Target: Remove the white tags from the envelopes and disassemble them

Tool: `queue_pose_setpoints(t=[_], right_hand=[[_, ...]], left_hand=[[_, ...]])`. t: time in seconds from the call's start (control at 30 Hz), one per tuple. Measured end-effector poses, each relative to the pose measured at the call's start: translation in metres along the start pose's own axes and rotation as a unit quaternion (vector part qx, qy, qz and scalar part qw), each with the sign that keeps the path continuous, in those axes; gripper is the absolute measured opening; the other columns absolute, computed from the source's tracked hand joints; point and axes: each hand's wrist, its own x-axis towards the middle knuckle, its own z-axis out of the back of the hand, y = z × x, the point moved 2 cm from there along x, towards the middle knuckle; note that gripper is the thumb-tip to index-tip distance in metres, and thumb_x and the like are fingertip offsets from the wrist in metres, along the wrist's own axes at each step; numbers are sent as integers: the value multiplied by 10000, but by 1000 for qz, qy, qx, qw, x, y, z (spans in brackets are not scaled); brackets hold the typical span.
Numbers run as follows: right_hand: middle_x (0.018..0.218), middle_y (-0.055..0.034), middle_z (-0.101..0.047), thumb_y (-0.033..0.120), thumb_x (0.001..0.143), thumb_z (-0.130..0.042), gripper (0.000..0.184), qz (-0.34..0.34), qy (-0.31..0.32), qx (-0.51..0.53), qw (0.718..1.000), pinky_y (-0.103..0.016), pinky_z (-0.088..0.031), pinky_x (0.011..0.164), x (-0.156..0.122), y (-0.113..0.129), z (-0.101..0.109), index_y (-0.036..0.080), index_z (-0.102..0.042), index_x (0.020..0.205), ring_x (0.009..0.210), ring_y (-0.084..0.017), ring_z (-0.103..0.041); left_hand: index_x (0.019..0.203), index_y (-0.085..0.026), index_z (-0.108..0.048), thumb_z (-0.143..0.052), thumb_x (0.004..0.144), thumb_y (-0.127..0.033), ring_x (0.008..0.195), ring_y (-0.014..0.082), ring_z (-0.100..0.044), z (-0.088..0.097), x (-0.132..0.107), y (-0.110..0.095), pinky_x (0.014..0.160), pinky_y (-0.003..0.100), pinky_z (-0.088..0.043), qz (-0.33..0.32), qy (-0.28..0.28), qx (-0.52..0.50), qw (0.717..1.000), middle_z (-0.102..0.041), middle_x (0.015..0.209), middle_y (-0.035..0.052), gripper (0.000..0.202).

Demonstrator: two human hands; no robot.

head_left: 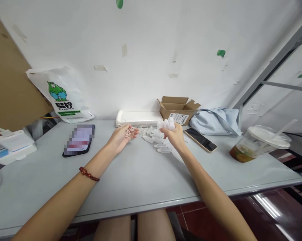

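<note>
On the grey table, my left hand is half curled round thin white string loops, some of them hanging across its fingers. My right hand grips a bunch of translucent white plastic pieces, which look like small tubes or sleeves. Between and below the hands lies a loose pile of similar small plastic tubes. More white strings lie at the pile's left end. Fingers of the right hand are partly hidden behind the bunch.
Behind stand a stack of flat white packs and an open cardboard box. A phone, blue cloth bag and drink cup are right. Left are another phone, a white plastic bag and white devices.
</note>
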Motion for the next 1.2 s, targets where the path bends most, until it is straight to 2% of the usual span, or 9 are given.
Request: queue_pose_setpoints(t=[0.2, 0.3, 0.43, 0.67, 0.87, 0.97, 1.03, 1.1, 1.2], right_hand=[[559, 30, -564, 288, 587, -599, 132, -8, -62, -34, 997, -256, -429, 488, 15, -14, 16, 196, -517, 637, 471, -128, -509], [575, 27, -570, 293, 586, -592, 135, -15, -73, -48, 996, -253, -432, 495, 19, -20, 19, 197, -516, 642, 492, -133, -522], [602, 17, -575, 298, 598, -577, 131, -17, -81, -64, 995, -259, -447, 534, 25, -26, 24, 197, -525, 662, 535, -142, -538], [634, 0, -572, 337, 598, -585, 163, -3, -109, -90, 990, -283, -447, 587, 32, -33, 31, 201, -513, 654, 641, -171, -532], [637, -6, -577, 345, 588, -588, 182, -11, -110, -81, 990, -269, -417, 569, 34, -33, 37, 196, -538, 679, 625, -165, -515], [611, 9, -557, 334, 594, -582, 167, -8, -86, -92, 992, -260, -393, 559, 35, -32, 40, 193, -537, 671, 596, -150, -497], [587, 16, -538, 332, 594, -584, 160, 2, -49, -128, 991, -255, -373, 556, 36, -33, 39, 194, -516, 638, 582, -142, -479], [586, 18, -535, 328, 594, -588, 166, 26, -15, -181, 983, -252, -357, 564, 37, -34, 36, 195, -491, 617, 582, -139, -468], [627, 4, -570, 299, 615, -577, 137, 82, 27, -252, 964, -248, -341, 583, 36, -36, 29, 196, -491, 643, 607, -147, -485]], left_hand=[[563, -131, -571, -653, 652, -68, 398, 109, -517, -28, 26, -6, 392, 201, -402, -15, 23, 299, 954, -604, 528, 47, 137], [440, -146, -522, -689, 555, -14, 373, 144, -526, -39, 41, -12, 378, 213, -377, 2, 29, 338, 941, -530, 405, 27, 242], [490, -148, -586, -712, 458, 35, 345, 137, -494, -46, 53, -21, 365, 210, -329, 10, 28, 380, 924, -513, 390, -8, 225], [580, -152, -682, -663, 505, 23, 445, 130, -496, -43, 51, -33, 431, 218, -351, -85, -4, 407, 910, -576, 520, 25, 192], [506, -184, -646, -635, 560, -6, 569, 183, -508, -41, 42, -36, 545, 256, -380, -183, -27, 497, 848, -536, 492, 31, 186], [605, -182, -651, -595, 709, -115, 731, 221, -561, -56, 11, -19, 749, 329, -438, -350, 30, 492, 797, -609, 646, 63, 137], [807, -195, -674, -586, 781, -237, 939, 242, -558, -68, -16, 7, 909, 370, -406, -385, 85, 488, 779, -658, 891, 78, 101], [1031, -197, -628, -632, 765, -337, 1145, 284, -472, -79, -41, 38, 1001, 431, -353, -422, 161, 498, 741, -604, 1139, 109, 300], [1251, -166, -468, -669, 721, -462, 1324, 368, -281, -88, -61, 76, 1036, 559, -267, -456, 161, 551, 680, -411, 1376, 200, 640]])
